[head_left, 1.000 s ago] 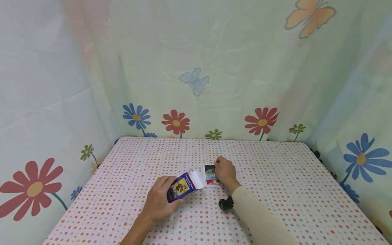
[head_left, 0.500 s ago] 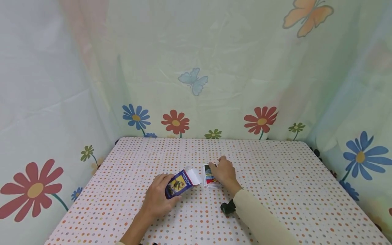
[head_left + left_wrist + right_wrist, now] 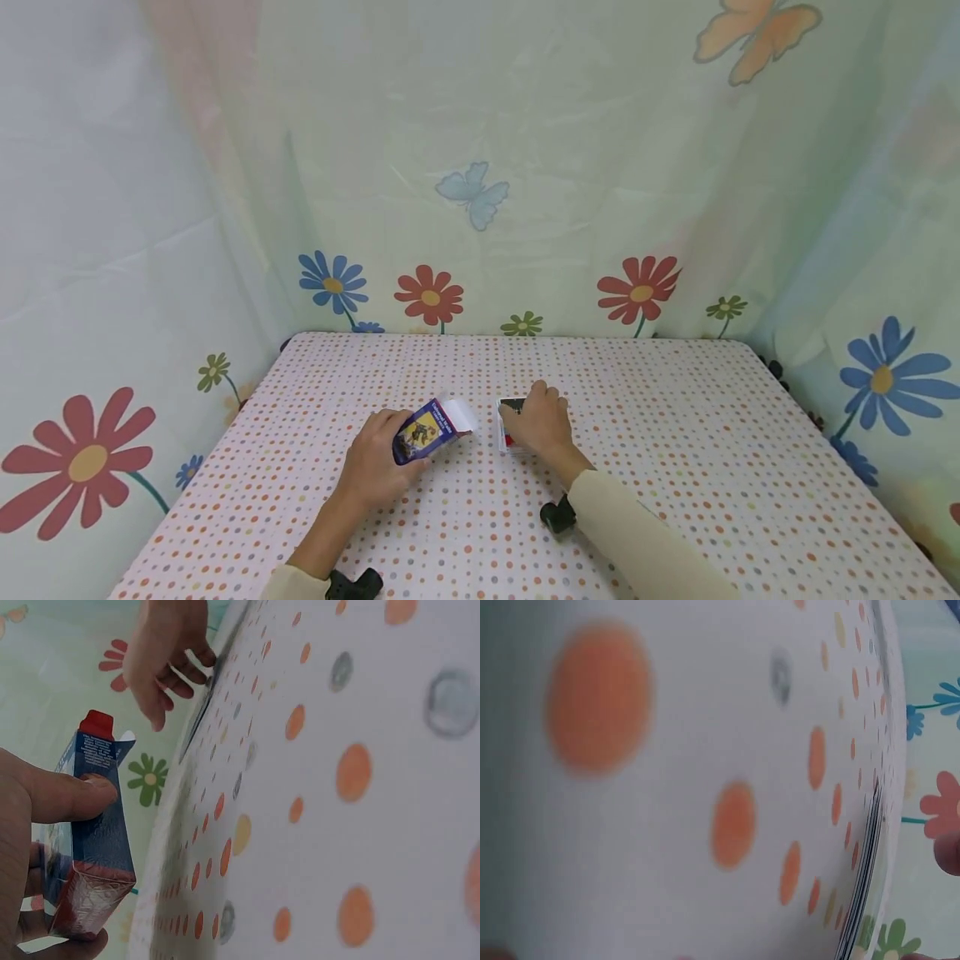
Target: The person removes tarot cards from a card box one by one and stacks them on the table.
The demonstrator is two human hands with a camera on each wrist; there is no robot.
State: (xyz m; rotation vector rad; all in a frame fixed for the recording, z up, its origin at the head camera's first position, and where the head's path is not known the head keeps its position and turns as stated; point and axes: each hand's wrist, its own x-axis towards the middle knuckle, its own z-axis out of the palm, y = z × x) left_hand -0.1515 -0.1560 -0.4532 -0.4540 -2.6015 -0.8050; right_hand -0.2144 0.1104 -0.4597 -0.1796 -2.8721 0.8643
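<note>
My left hand grips a small blue card box with a yellow picture on its front. Its white flap stands out at the top end, toward the right. The left wrist view shows the thumb along the narrow blue side of the box and fingers around the back. Over a stack of cards lying on the table is my right hand, which hides much of the stack. In the left wrist view its fingers spread loosely, one fingertip right by the stack. Layered card edges show in the right wrist view.
A white tablecloth with coloured dots covers the table. Curtains printed with flowers and butterflies enclose the back and sides. Black wrist cameras sit by both sleeves.
My left hand and the box have shifted slightly left and farther from me. The right hand has come leftward over the cards, covering more of them.
</note>
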